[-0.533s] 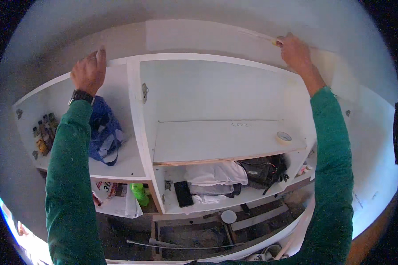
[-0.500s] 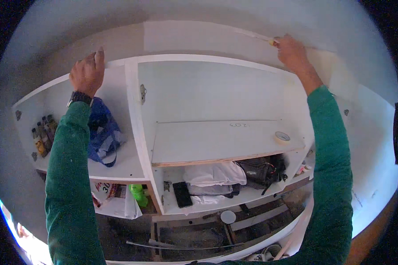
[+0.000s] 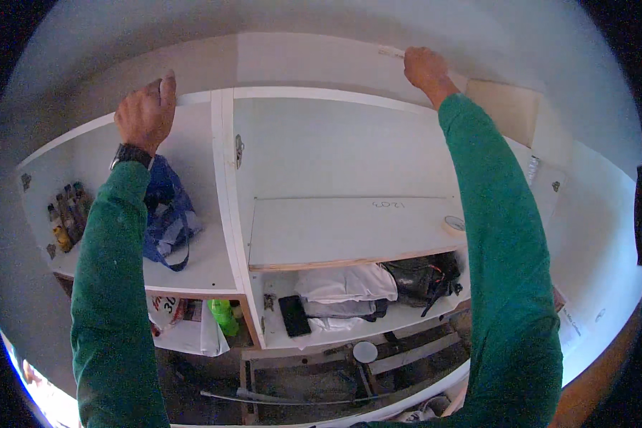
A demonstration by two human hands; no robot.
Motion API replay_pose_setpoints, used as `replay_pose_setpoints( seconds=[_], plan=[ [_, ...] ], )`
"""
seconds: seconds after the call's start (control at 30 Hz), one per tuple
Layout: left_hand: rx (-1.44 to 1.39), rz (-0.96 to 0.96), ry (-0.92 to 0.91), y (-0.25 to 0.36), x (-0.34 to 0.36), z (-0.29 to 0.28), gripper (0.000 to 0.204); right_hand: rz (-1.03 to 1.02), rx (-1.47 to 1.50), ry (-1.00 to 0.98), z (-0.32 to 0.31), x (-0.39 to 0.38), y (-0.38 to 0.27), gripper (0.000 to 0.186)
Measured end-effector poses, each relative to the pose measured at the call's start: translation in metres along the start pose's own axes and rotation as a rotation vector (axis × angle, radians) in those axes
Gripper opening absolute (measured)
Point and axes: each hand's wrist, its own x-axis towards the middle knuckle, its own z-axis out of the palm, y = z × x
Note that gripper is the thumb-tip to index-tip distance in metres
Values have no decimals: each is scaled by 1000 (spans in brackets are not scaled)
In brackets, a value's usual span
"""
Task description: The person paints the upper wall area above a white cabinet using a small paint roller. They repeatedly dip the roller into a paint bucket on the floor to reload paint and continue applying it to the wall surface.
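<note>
My left hand (image 3: pixel 145 118) is closed on the top edge of a white open cabinet (image 3: pixel 222 164), thumb up, a dark watch on its wrist. My right hand (image 3: pixel 424 68) is curled high against the pale wall strip (image 3: pixel 299 60) above the cabinet; the small yellow-handled tool seen in its grip earlier is now mostly hidden by the fingers. A pale streak runs along the wall just left of these fingers. Behind my right wrist is a cream patch or panel (image 3: pixel 506 107).
Bottles (image 3: pixel 68 217) and a blue bag (image 3: pixel 167 214) occupy the left compartment. A tape roll (image 3: pixel 454 223) lies on the right shelf (image 3: pixel 335 232). Below are white cloths (image 3: pixel 346 282), a black bag (image 3: pixel 417 282), a dark phone (image 3: pixel 294 315) and a green bottle (image 3: pixel 223 317).
My right hand and forearm have moved left along the wall strip, uncovering more of the cream patch. My left hand stays at the cabinet edge.
</note>
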Motion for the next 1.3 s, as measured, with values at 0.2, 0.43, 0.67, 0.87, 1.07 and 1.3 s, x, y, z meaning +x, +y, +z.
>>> replay_pose_setpoints(
  seconds=[0.2, 0.43, 0.67, 0.87, 1.07, 1.3],
  plan=[
    [-59, -26, 26, -4, 0, -7, 53, -115, 112, -241, 12, 13, 22, 27],
    [42, -63, -63, -12, -7, -11, 51, -123, 116, -92, 17, 7, -14, 29],
    [42, 12, -32, -9, -2, -4, 50, -36, 145, -1, 16, -11, 2, 32],
    [-35, 92, 154, -13, 0, 16, 51, 162, 245, 63, -54, -83, 20, 25],
    [-18, 55, 64, -15, -1, 12, 49, 247, 126, 162, -132, -174, 32, 34],
    [-65, 70, 6, -5, 3, 0, 53, 232, 156, 412, -201, -269, 25, 38]
  ],
)
